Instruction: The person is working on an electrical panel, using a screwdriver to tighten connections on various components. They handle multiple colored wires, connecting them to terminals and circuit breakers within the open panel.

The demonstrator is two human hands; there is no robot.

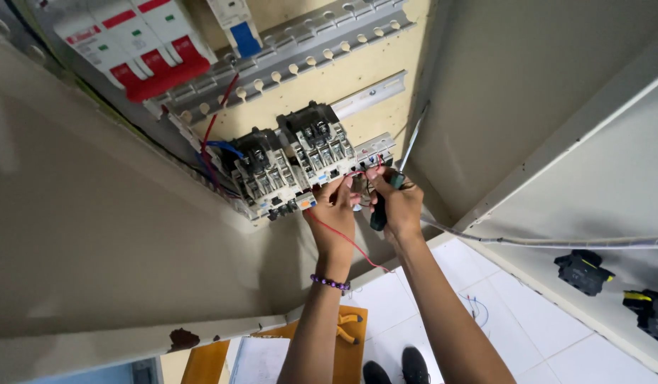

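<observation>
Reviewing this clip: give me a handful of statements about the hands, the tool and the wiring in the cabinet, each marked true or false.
1. The right hand grips a screwdriver with a dark green handle. True.
2. The left hand holds a pair of pliers. False: it pinches a thin red wire at the base of the contactors; the pliers lie on the floor below.
3. A purple bead bracelet sits on the left wrist. True.
4. The breakers at the top left have blue levers. False: their levers are red.
5. Both hands work at the lower edge of the contactors. True.
</observation>
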